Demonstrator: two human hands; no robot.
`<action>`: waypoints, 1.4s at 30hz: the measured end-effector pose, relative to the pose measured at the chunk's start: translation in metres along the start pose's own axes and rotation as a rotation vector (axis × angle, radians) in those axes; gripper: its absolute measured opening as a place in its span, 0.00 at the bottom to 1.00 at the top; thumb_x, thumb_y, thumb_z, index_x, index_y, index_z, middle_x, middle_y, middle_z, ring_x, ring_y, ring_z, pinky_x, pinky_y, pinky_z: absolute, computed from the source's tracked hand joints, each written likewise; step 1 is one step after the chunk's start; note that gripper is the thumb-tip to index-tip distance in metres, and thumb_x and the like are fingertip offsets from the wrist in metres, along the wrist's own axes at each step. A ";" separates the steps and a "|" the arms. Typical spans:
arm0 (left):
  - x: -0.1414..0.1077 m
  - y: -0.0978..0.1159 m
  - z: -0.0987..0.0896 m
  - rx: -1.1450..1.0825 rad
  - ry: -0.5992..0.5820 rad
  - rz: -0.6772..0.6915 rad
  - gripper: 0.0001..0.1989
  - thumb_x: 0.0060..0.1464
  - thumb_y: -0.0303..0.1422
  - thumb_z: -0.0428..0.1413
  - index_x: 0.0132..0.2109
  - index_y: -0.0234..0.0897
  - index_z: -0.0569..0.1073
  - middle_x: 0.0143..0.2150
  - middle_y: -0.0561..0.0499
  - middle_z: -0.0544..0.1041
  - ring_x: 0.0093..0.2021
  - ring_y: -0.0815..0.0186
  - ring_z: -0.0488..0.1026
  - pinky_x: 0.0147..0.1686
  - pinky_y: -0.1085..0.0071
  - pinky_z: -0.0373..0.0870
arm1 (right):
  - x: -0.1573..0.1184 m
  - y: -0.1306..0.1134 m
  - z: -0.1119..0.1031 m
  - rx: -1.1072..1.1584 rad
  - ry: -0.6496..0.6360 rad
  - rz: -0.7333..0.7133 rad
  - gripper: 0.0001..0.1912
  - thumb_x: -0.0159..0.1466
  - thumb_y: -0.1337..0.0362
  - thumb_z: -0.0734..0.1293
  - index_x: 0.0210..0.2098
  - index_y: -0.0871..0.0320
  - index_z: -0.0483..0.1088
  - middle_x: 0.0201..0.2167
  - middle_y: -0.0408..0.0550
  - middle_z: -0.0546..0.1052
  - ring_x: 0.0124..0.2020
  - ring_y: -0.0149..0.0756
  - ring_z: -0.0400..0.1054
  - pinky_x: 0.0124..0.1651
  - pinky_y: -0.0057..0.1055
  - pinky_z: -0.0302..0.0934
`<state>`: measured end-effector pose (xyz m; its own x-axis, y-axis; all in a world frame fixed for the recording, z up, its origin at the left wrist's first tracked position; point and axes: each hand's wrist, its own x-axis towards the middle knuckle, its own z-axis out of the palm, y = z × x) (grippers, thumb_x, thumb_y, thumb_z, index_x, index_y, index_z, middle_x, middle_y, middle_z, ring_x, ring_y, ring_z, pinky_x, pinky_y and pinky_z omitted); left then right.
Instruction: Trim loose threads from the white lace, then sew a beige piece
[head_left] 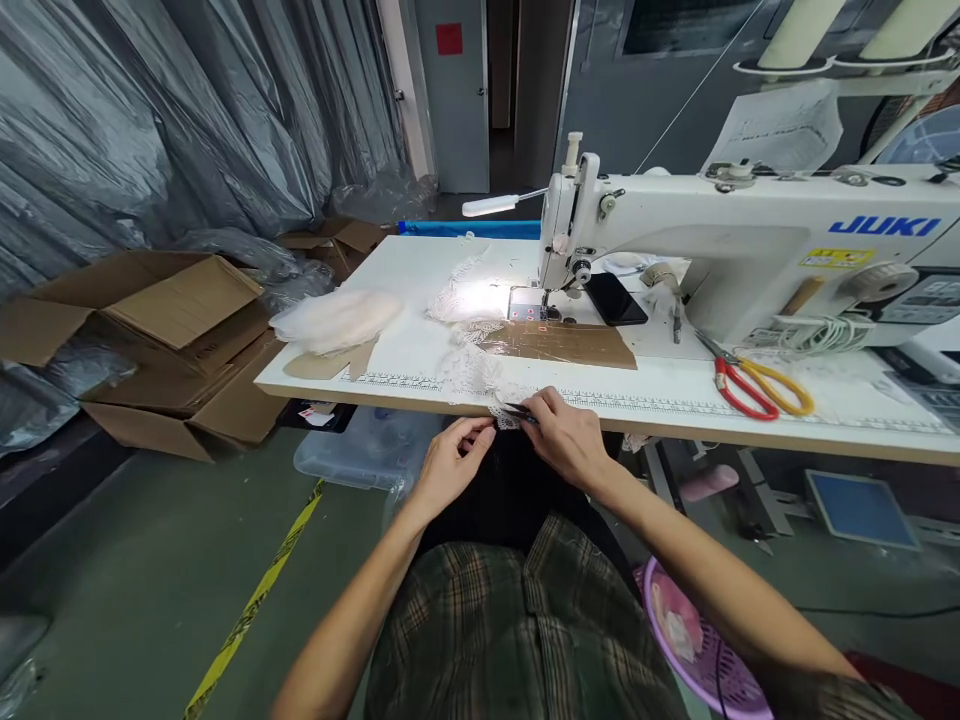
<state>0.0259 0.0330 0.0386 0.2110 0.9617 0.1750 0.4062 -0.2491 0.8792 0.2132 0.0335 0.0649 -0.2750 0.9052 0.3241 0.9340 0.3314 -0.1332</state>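
Note:
White lace fabric [469, 368] lies over the front edge of the table, below the needle of a white sewing machine [675, 225]. At the table edge my left hand [455, 462] is closed, its thumb and fingertips pinching the lace's hanging edge. My right hand [566, 437] is closed around a small dark pointed tool that looks like thread snips [517, 409]. The tip of the tool lies against the lace, just right of my left fingertips. Most of the tool is hidden inside my hand.
Red-and-yellow-handled scissors [761, 388] and a black phone [615, 299] lie on the white table [405, 260]. A pile of sheer pale fabric [337, 320] sits at the left, near cardboard boxes [161, 330]. A purple basket [712, 670] stands below right.

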 end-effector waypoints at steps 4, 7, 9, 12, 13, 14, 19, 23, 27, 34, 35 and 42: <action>-0.005 -0.016 -0.003 -0.232 -0.120 0.016 0.23 0.55 0.49 0.55 0.50 0.37 0.75 0.52 0.42 0.75 0.52 0.56 0.72 0.52 0.63 0.67 | -0.019 -0.001 -0.007 0.382 -0.009 -0.100 0.09 0.63 0.68 0.61 0.41 0.59 0.71 0.37 0.50 0.74 0.35 0.35 0.68 0.33 0.27 0.56; -0.018 -0.025 -0.003 -0.518 -0.286 0.042 0.38 0.45 0.57 0.58 0.55 0.36 0.72 0.61 0.38 0.67 0.61 0.49 0.63 0.60 0.58 0.59 | -0.049 -0.019 -0.004 0.901 -0.169 -0.117 0.04 0.61 0.66 0.64 0.34 0.59 0.70 0.27 0.44 0.72 0.27 0.30 0.64 0.31 0.26 0.56; -0.031 -0.030 0.000 -0.746 -0.401 -0.021 0.44 0.41 0.62 0.57 0.58 0.35 0.70 0.62 0.36 0.66 0.62 0.47 0.62 0.61 0.55 0.57 | -0.069 -0.036 0.004 1.194 -0.316 0.011 0.09 0.61 0.61 0.65 0.28 0.59 0.68 0.21 0.41 0.67 0.21 0.27 0.58 0.25 0.24 0.53; -0.051 -0.038 0.007 -1.018 -0.514 -0.199 0.44 0.39 0.61 0.59 0.55 0.33 0.71 0.54 0.34 0.74 0.55 0.47 0.70 0.55 0.53 0.63 | -0.089 -0.054 0.018 1.438 -0.340 0.210 0.16 0.59 0.53 0.67 0.24 0.59 0.67 0.19 0.41 0.66 0.21 0.27 0.55 0.24 0.25 0.53; -0.057 -0.040 0.010 -1.063 -0.504 -0.262 0.40 0.39 0.58 0.62 0.53 0.33 0.73 0.50 0.35 0.76 0.51 0.49 0.73 0.52 0.55 0.66 | -0.093 -0.056 0.023 1.467 -0.305 0.262 0.17 0.58 0.51 0.68 0.24 0.59 0.67 0.20 0.42 0.66 0.22 0.28 0.56 0.25 0.26 0.53; -0.064 -0.042 0.012 -1.084 -0.468 -0.324 0.36 0.39 0.53 0.64 0.51 0.33 0.74 0.46 0.37 0.77 0.46 0.52 0.75 0.49 0.58 0.68 | -0.095 -0.055 0.027 1.476 -0.269 0.309 0.18 0.57 0.50 0.69 0.24 0.59 0.67 0.21 0.42 0.67 0.22 0.28 0.56 0.25 0.26 0.54; -0.079 -0.046 0.018 -1.030 -0.284 -0.572 0.21 0.41 0.33 0.68 0.45 0.34 0.75 0.34 0.48 0.79 0.31 0.66 0.75 0.37 0.70 0.69 | -0.101 -0.026 0.044 1.431 -0.265 0.382 0.19 0.56 0.48 0.70 0.27 0.59 0.69 0.22 0.43 0.69 0.23 0.29 0.59 0.25 0.26 0.55; -0.064 -0.045 0.014 -0.887 -0.376 -0.612 0.20 0.44 0.34 0.67 0.45 0.33 0.75 0.33 0.49 0.79 0.30 0.68 0.74 0.35 0.72 0.69 | -0.096 -0.010 0.053 1.285 -0.330 0.298 0.18 0.59 0.49 0.67 0.31 0.60 0.71 0.24 0.43 0.69 0.26 0.30 0.60 0.29 0.26 0.56; -0.038 -0.041 0.000 -0.711 -0.448 -0.527 0.20 0.46 0.35 0.66 0.46 0.33 0.76 0.34 0.49 0.79 0.33 0.70 0.74 0.35 0.76 0.68 | -0.076 -0.015 0.055 1.159 -0.255 0.276 0.15 0.63 0.53 0.64 0.36 0.59 0.70 0.25 0.41 0.67 0.26 0.29 0.58 0.29 0.26 0.55; -0.047 -0.050 -0.005 -0.563 -0.504 -0.586 0.22 0.44 0.38 0.66 0.46 0.32 0.76 0.39 0.44 0.80 0.38 0.63 0.75 0.38 0.71 0.70 | -0.067 -0.027 0.059 1.286 -0.276 0.176 0.17 0.67 0.52 0.59 0.46 0.58 0.68 0.29 0.43 0.70 0.27 0.29 0.63 0.31 0.26 0.59; -0.053 -0.052 -0.003 -0.550 -0.482 -0.608 0.21 0.44 0.39 0.66 0.44 0.32 0.77 0.37 0.44 0.80 0.37 0.64 0.75 0.36 0.72 0.69 | -0.071 -0.027 0.063 1.273 -0.304 0.183 0.18 0.67 0.51 0.58 0.44 0.58 0.69 0.29 0.43 0.70 0.27 0.29 0.64 0.32 0.26 0.59; -0.077 -0.055 0.005 -0.568 -0.346 -0.686 0.18 0.45 0.42 0.65 0.39 0.33 0.79 0.34 0.46 0.80 0.32 0.66 0.73 0.30 0.74 0.67 | -0.093 -0.030 0.091 0.962 -0.453 0.288 0.30 0.71 0.50 0.47 0.24 0.58 0.67 0.24 0.46 0.73 0.28 0.34 0.66 0.32 0.29 0.55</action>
<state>-0.0084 -0.0280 -0.0255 0.3758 0.7678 -0.5190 0.0662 0.5364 0.8414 0.1899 -0.0370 -0.0466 -0.3175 0.9303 -0.1838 0.4630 -0.0171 -0.8862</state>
